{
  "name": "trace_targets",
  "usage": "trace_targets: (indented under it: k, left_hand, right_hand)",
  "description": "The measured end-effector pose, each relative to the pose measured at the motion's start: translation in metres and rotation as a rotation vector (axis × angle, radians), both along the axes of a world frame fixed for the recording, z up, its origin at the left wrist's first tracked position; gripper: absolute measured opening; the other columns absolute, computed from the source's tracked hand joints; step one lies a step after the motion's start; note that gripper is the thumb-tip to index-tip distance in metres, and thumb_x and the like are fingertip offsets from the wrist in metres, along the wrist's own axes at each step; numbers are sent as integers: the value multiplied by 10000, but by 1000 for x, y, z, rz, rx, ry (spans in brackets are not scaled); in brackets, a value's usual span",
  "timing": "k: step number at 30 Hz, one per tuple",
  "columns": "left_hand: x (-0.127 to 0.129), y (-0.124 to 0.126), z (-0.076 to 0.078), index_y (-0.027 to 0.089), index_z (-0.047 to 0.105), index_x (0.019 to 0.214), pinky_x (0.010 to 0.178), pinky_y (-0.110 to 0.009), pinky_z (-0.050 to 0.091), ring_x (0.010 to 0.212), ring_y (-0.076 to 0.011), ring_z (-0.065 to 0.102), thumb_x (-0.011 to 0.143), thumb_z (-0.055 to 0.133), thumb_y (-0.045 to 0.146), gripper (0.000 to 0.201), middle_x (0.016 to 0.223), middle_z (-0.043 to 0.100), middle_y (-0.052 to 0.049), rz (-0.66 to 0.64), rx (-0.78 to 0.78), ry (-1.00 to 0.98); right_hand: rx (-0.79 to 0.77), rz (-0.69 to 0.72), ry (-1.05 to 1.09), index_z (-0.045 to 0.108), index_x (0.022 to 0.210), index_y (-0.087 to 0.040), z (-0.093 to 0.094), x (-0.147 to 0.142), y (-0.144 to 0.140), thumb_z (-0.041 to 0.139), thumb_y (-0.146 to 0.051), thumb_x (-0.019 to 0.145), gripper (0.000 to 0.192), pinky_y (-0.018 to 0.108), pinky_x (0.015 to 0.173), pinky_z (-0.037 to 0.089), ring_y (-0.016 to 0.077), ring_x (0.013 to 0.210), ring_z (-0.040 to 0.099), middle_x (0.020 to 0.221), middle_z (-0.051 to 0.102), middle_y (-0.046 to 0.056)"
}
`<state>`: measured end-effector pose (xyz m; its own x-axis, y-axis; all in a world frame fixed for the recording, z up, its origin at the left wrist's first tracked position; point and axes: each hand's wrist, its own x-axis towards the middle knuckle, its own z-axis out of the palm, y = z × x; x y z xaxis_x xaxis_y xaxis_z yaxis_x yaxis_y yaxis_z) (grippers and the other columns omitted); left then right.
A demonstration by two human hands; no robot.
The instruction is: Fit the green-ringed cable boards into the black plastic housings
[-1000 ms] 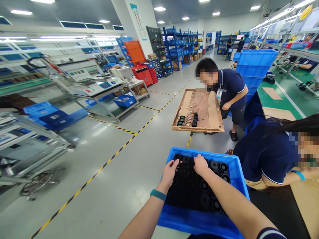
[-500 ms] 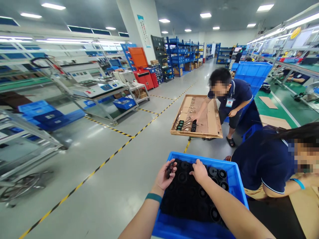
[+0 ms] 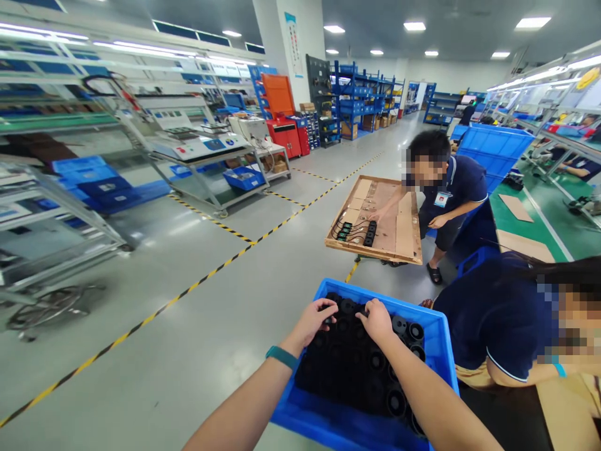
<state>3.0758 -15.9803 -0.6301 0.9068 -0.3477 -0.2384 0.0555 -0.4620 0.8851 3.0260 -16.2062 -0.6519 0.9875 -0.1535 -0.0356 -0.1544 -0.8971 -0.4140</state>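
Note:
A blue plastic bin [image 3: 328, 432] below me is filled with several black round parts [image 3: 395, 399], some showing ring-shaped faces. At the bin's far left corner, my left hand [image 3: 315, 322], with a teal band on its wrist, is curled around a small black part [image 3: 328, 320]; its exact kind is hard to make out. My right hand [image 3: 375, 321] reaches over the far middle of the bin, thumb and fingers closed on a dark piece whose shape is mostly hidden among the parts.
Ahead, a co-worker [image 3: 457, 188] leans over a wooden tray [image 3: 399, 219] holding wired black parts [image 3: 370, 233]. Another person [image 3: 488, 319] sits close at the right. Yellow-black floor tape [image 3: 206, 279] runs along the left; wheeled benches [image 3: 197, 150] stand beyond.
The view has shifted left, and the bin sits slightly further left in it. My left hand has turned palm-down over the bin. The co-worker's hand has moved off the wired parts.

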Motion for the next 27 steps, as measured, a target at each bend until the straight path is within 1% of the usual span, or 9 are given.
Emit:
trace_targets:
  k: [3,6,9,13,15,17,21,24,27]
  left_hand:
    - [8,-9,2,180,686,987,834,-379,571,984,-252,682,954,491,270,217,1006,698,-122,-34,218,-182]
    - [15,-24,5,137,700,887,988,-473,504,1083,-284,631,913,434,90,271,1072,659,-163,-77,429,-312]
    - [21,-40,9,72,708,910,952,-466,525,1080,-298,621,881,401,12,315,1085,639,-213,-113,638,-382]
    - [26,-56,12,19,701,998,871,-413,558,1075,-307,621,879,391,-8,332,1107,628,-247,-133,849,-410]
    - [27,-61,11,12,695,1014,848,-407,561,1060,-309,625,882,393,-6,330,1094,626,-247,-137,918,-403]
    - [29,-65,10,8,690,1016,834,-407,561,1049,-311,627,887,394,3,323,1081,622,-246,-140,958,-395]
    - [32,-65,5,17,680,1038,838,-394,559,1057,-303,617,897,408,38,307,1098,611,-235,-178,955,-410]
    - [33,-59,2,39,677,1029,846,-380,555,1046,-290,614,900,412,59,295,1100,611,-208,-226,925,-433]
    - [34,-54,3,42,670,1026,861,-390,551,1046,-293,608,897,403,58,298,1108,608,-199,-255,912,-446]
  right_hand:
    - [35,-7,-40,676,1019,-180,0,2,-1,557,-322,944,201,303,893,482,218,968,623,996,675,81]
    - [65,24,-68,633,1269,-172,2,6,6,528,-210,920,366,287,953,478,205,1042,643,1120,696,84]
    - [74,82,-96,631,1329,-166,4,12,18,521,-93,835,511,331,1051,437,239,1142,616,1223,672,110]
    - [203,47,-204,737,1171,-144,4,21,30,523,-64,757,473,445,1123,382,306,1203,574,1229,661,156]
    - [489,-92,-192,765,1070,-155,4,25,30,580,-110,735,385,443,1076,436,305,1171,600,1164,692,138]
    - [938,-276,-40,750,1052,-178,5,24,25,670,-199,724,338,409,925,532,281,1060,661,1085,723,101]
    - [1768,-411,259,656,1213,-248,17,14,4,803,-305,710,527,295,694,556,214,933,706,1161,719,74]
    - [2016,-355,343,645,1244,-239,28,6,-6,793,-331,764,511,301,730,574,245,1055,690,1295,661,110]
    - [2055,-336,386,682,1136,-209,31,5,-7,797,-323,776,395,307,776,579,267,1126,667,1316,645,115]
